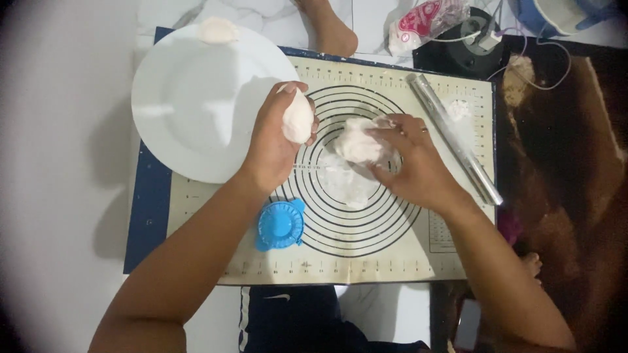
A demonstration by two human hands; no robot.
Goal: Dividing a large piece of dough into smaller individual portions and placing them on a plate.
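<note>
Your left hand is closed around a dough ball, held up just over the mat, at the left edge of its printed rings and right beside the plate's rim. Your right hand grips the bigger dough lump, fingers curled over its top, pressing it down near the centre of the rings. A smear of flour or thin dough lies on the mat just below that lump.

By the look of it you are portioning: one piece pulled off and shaped, the main lump pinned in place. One small piece already sits on the far rim of the plate.

The ball is soft and will likely sag if squeezed, so a light, even grip suits it. Setting it anywhere calls for a clear spot, apart from other pieces so they don't stick.

The blue press lies on the mat's near side, below your left wrist. The rolling pin lies slantwise on the mat's right part, just beyond your right hand.
</note>
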